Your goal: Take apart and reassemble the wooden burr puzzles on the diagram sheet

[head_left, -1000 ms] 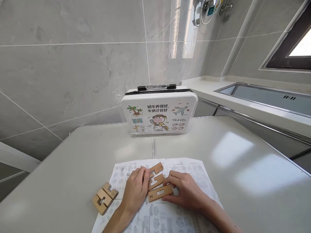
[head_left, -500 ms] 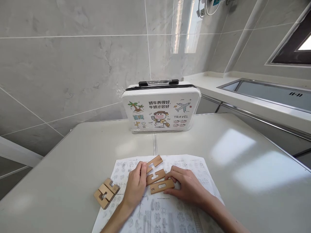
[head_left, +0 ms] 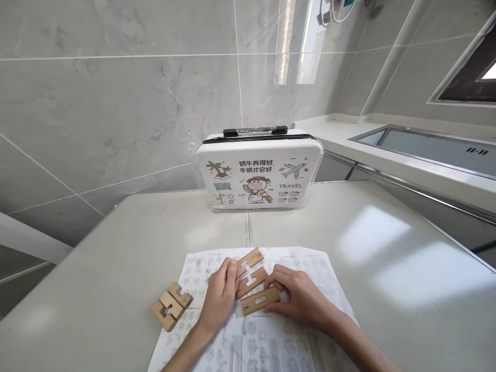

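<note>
My left hand [head_left: 220,294] is closed on the left ends of two notched wooden puzzle pieces: an upper piece [head_left: 256,256] and a middle piece [head_left: 259,276], lying at a slant with their notches facing. The fingers of my right hand [head_left: 296,294] pinch the right end of a third wooden puzzle piece [head_left: 251,304], which has a slot through it and a "2" written at its left end. This piece lies just below the middle one. Under both hands spreads a printed instruction sheet [head_left: 313,258] with many small drawings.
Several more wooden puzzle pieces [head_left: 172,306] sit grouped at the sheet's left edge. A white case [head_left: 228,194] with cartoon prints and a black handle stands at the back of the pale table [head_left: 127,248], before a tiled wall. A counter with a sink [head_left: 426,150] runs along the right.
The two pieces in my left hand have tilted a little more steeply. The piece marked "2" is also slightly more slanted. The whole view has shifted slightly.
</note>
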A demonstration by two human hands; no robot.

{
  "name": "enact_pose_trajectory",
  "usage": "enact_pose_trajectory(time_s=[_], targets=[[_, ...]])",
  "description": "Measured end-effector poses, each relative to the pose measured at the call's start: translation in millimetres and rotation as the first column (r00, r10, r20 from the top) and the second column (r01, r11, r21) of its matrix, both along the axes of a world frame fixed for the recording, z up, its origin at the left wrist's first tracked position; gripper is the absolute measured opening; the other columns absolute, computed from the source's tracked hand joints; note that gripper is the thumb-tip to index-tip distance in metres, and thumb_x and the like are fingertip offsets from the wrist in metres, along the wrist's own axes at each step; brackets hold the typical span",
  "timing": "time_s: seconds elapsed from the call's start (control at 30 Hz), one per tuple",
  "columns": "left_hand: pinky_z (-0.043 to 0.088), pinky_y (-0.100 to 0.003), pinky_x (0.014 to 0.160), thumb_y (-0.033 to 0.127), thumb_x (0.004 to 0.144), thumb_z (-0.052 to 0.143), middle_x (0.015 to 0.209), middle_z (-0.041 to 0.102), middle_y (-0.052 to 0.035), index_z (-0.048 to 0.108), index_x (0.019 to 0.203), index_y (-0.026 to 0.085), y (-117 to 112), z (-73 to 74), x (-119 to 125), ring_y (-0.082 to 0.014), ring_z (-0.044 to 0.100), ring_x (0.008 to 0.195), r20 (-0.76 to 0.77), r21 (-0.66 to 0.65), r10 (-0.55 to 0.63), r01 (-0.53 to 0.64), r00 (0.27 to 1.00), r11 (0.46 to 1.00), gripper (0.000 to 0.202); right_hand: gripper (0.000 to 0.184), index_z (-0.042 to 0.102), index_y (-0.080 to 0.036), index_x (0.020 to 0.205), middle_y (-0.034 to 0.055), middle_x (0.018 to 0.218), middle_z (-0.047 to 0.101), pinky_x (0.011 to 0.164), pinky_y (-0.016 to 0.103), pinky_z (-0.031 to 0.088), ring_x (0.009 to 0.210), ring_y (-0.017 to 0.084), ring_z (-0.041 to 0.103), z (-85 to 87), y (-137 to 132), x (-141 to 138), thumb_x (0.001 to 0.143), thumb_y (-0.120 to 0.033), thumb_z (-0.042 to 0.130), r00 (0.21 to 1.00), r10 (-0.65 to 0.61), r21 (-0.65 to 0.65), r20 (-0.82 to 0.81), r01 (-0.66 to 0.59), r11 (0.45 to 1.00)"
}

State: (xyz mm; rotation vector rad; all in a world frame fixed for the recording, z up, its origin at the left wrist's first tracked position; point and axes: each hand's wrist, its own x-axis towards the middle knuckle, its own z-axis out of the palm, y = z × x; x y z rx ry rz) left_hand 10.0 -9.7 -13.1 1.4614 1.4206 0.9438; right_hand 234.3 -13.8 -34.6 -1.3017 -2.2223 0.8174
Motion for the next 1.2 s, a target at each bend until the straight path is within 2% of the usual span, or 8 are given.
enact_pose_trajectory(time_s=[0.2, 0.37, 0.6, 0.73, 0.83, 1.0, 1.1, 1.2], targets=[[0.039, -0.03, 0.061, 0.061, 0.106, 0.039, 0.068, 0.038, 0.0047, 0.041, 0.075, 0.024, -0.5, -1.3, 0.8, -0.0158, 0.039, 0.062, 0.029, -0.004, 0.031, -0.031, 0.999, 1.0, 0.048, 0.031, 0.069, -0.026, 0.093, -0.0053, 0.085, 0.061, 0.067, 0.024, 0.039, 0.073, 0.014, 0.057, 3.6, 0.2, 0.5, 0.074, -0.031, 0.094, 1.0, 0.02, -0.052, -0.021, -0.021, 0.998], [0.044, -0.029, 0.065, 0.061, 0.106, 0.04, 0.071, 0.04, 0.0039, 0.042, 0.077, 0.024, -0.3, -1.4, 1.5, -0.0163, 0.041, 0.065, 0.087, -0.008, 0.038, -0.037, 0.995, 0.999, 0.047, 0.031, 0.068, -0.027, 0.093, -0.0058, 0.085, 0.06, 0.067, 0.024, 0.039, 0.074, 0.014, 0.057, 5.2, -0.5, 0.5, 0.075, -0.03, 0.093, 0.999, 0.034, -0.06, -0.029, -0.036, 0.998], [0.039, -0.029, 0.06, 0.061, 0.107, 0.039, 0.069, 0.04, 0.0045, 0.041, 0.076, 0.024, 0.8, -2.1, 0.3, -0.0156, 0.04, 0.063, 0.039, 0.02, 0.056, -0.057, 0.998, 0.998, 0.048, 0.026, 0.059, -0.022, 0.077, -0.006, 0.079, 0.058, 0.065, 0.024, 0.035, 0.07, 0.012, 0.052, 3.0, -0.6, -0.9, 0.084, -0.025, 0.084, 0.993, 0.065, -0.04, -0.094, -0.069, 0.997], [0.04, -0.028, 0.062, 0.061, 0.106, 0.041, 0.072, 0.04, 0.0044, 0.042, 0.078, 0.024, -0.3, 0.7, 1.8, -0.0153, 0.041, 0.065, 0.113, -0.002, 0.058, -0.058, 0.992, 0.998, 0.046, 0.027, 0.055, -0.022, 0.075, -0.0064, 0.071, 0.054, 0.061, 0.023, 0.034, 0.065, 0.012, 0.048, 6.5, 0.0, -1.3, 0.086, -0.026, 0.079, 0.978, -0.026, -0.105, -0.207, 0.004, 0.994], [0.041, -0.027, 0.061, 0.063, 0.105, 0.044, 0.072, 0.042, 0.0044, 0.047, 0.081, 0.024, -0.3, 2.6, 2.1, -0.015, 0.043, 0.064, 0.191, -0.05, 0.083, -0.075, 0.978, 0.996, 0.045, 0.025, 0.059, -0.022, 0.08, -0.0043, 0.069, 0.056, 0.058, 0.024, 0.035, 0.063, 0.014, 0.047, 8.4, 0.3, -0.6, 0.093, -0.039, 0.072, 0.953, -0.09, -0.159, -0.291, 0.045, 0.986], [0.039, -0.025, 0.056, 0.065, 0.101, 0.05, 0.07, 0.045, 0.0048, 0.054, 0.088, 0.024, 2.4, 0.5, -0.1, -0.0137, 0.043, 0.061, 0.3, -0.078, 0.141, -0.123, 0.944, 0.989, 0.043, 0.038, 0.056, -0.023, 0.089, -0.0041, 0.064, 0.055, 0.055, 0.025, 0.036, 0.058, 0.014, 0.048, 7.5, 0.5, -1.0, 0.102, -0.059, 0.055, 0.869, -0.215, -0.243, -0.446, 0.114, 0.963], [0.034, -0.024, 0.053, 0.061, 0.103, 0.052, 0.065, 0.044, 0.0073, 0.057, 0.096, 0.024, 3.2, 0.7, 0.0, -0.0111, 0.035, 0.054, 0.348, -0.066, 0.098, -0.079, 0.933, 0.995, 0.038, 0.041, 0.052, -0.024, 0.093, -0.0061, 0.06, 0.053, 0.052, 0.025, 0.035, 0.052, 0.014, 0.045, 7.3, 1.3, -2.8, 0.103, -0.064, 0.049, 0.804, -0.302, -0.329, -0.512, 0.141, 0.934], [0.034, -0.026, 0.054, 0.056, 0.103, 0.054, 0.069, 0.054, 0.0061, 0.059, 0.11, 0.023, 1.8, 4.3, 1.8, -0.0102, 0.036, 0.052, 0.374, -0.053, 0.021, -0.002, 0.927, 0.999, 0.034, 0.042, 0.052, -0.024, 0.096, -0.0068, 0.062, 0.051, 0.049, 0.025, 0.032, 0.05, 0.012, 0.04, 7.8, 2.9, -4.5, 0.104, -0.065, 0.048, 0.743, -0.358, -0.378, -0.565, 0.153, 0.913]])
